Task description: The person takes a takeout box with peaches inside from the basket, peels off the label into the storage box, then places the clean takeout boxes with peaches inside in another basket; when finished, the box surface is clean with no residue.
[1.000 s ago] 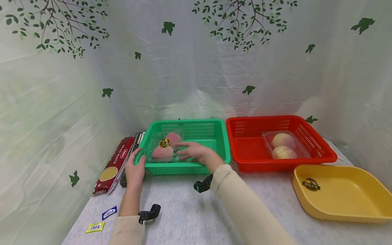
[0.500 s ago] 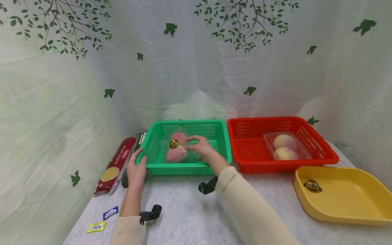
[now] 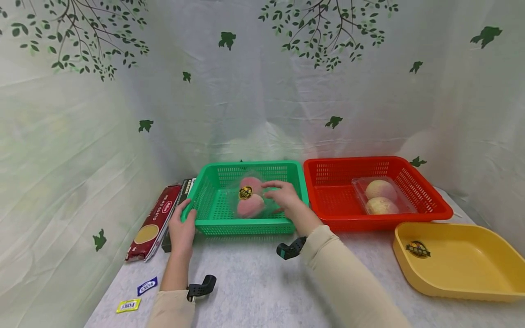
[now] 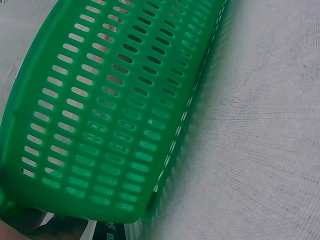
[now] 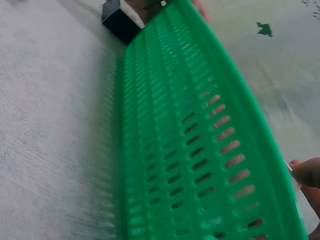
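A clear plastic pack of two pink peaches (image 3: 251, 206) with a black and gold label sits in the green basket (image 3: 246, 223), right of its middle. My right hand (image 3: 286, 198) reaches over the basket's front rim and pinches the pack's right edge. In the right wrist view, the thumb of that hand (image 5: 307, 175) shows at a thin clear edge just past the rim. At the basket's front left corner, my left hand (image 3: 182, 230) grips the rim, thumb inside. The left wrist view is mostly filled by the slotted basket wall (image 4: 115, 100).
On the right stands a red basket (image 3: 369, 222) with a second pack of yellowish peaches (image 3: 381, 196). A yellow tray (image 3: 467, 269) is in front of it. Left of the green basket lie a dark red food packet (image 3: 153, 223), a black box (image 3: 166, 241) and two small sachets (image 3: 137, 295).
My right hand has moved right, and the peach pack has slid with it from the green basket's left side to right of its middle. The left hand keeps its grip on the corner.
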A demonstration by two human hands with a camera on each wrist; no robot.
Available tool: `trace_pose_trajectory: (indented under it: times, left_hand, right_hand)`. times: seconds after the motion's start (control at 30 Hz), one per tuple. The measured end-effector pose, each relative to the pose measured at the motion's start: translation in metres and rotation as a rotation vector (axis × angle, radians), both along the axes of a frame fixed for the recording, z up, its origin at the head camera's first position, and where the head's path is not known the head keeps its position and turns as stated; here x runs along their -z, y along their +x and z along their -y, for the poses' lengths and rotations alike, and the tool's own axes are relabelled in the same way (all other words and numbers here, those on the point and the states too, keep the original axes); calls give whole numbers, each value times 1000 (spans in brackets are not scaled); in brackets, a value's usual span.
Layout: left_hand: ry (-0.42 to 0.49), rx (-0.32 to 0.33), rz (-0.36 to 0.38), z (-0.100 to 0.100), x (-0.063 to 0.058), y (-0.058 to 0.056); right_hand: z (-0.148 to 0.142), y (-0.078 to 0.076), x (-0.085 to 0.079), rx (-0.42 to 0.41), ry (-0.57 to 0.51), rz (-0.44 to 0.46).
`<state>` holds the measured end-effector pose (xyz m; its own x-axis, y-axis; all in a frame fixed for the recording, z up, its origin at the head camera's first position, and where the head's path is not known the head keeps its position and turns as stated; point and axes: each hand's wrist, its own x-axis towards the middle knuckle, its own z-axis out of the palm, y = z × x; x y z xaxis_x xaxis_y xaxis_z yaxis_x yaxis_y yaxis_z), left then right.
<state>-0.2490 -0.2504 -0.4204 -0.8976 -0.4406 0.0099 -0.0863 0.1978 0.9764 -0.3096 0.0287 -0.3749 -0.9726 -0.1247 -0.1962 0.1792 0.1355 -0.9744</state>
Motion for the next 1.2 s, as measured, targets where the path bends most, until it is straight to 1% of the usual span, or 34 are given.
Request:
trace_pose_trajectory:
  times: [0.13, 0.27, 0.37, 0.5, 0.67, 0.77, 0.9, 1.03, 1.2]
  left_hand:
    - [-1, -5, -3, 0, 1, 0]
    - [8, -4, -9, 0, 1, 0]
    - [17, -5, -19, 0, 2, 0]
    - [15, -13, -34, 0, 2, -1]
    - [16, -22, -32, 1, 2, -2]
    - [23, -18, -26, 1, 3, -3]
    - [35, -21, -30, -1, 3, -3]
    - [37, -23, -33, -3, 2, -2]
    - [37, -26, -34, -3, 1, -1]
  right_hand:
    - [-11, 1, -5, 31, -35, -12]
    - [-24, 6, -18, 24, -89, -28]
    - [-34, 15, -32, 2, -128, -44]
    - [-48, 31, -47, -33, -146, -69]
    - [-69, 53, -55, -103, -111, -114]
    - [-85, 66, -54, -147, -73, -140]
    - [-107, 83, -47, -189, -24, -150]
    - [-129, 98, -33, -262, -19, -198]
    - [-155, 112, -12, -388, -48, -272]
